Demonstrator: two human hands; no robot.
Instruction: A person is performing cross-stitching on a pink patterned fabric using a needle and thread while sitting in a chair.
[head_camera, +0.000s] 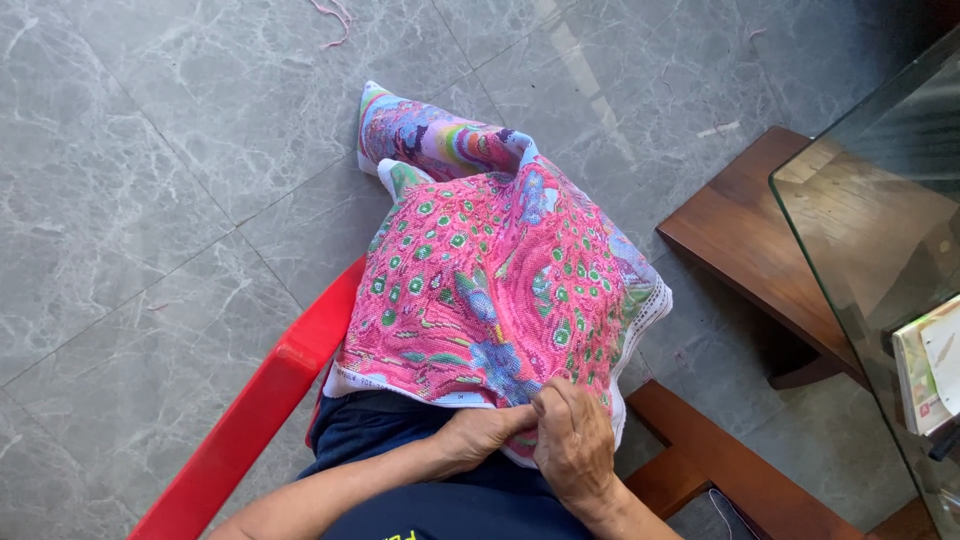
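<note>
Only the head view here, looking straight down at a lap. A big pink cross-stitch cloth with green dots, blue patches and a white woven border (480, 290) is draped over the person's knees and spills away from the body, its long axis running from the hands up toward the rolled-up rainbow-coloured far end (430, 135), which hangs over the grey marble-look tiled floor (130, 200).

Both hands sit at the cloth's near edge, right by the white border. The left hand (480, 432) is tucked partly under the hem, fingers curled around the fabric, so its grip looks closed on the cloth. The right hand (572, 440) lies on top, thumb and fingertips pinched together on the stitched surface. It's clamped on something small at the cloth, but if there's a needle or thread in there, it's too tiny to make out. The two hands are touching each other, and the right one is slightly nearer the stitched patch, with everything else of the cloth lying ahead of it, away from the body.

Round about: a red plastic chair arm (260, 400) on the left side, dark wooden furniture (740, 220) on the right, and a glass-topped table (880, 220) at the right edge with a pale booklet (925, 370) on it. A bit of pink thread (335, 20) lies on the floor at the top.
</note>
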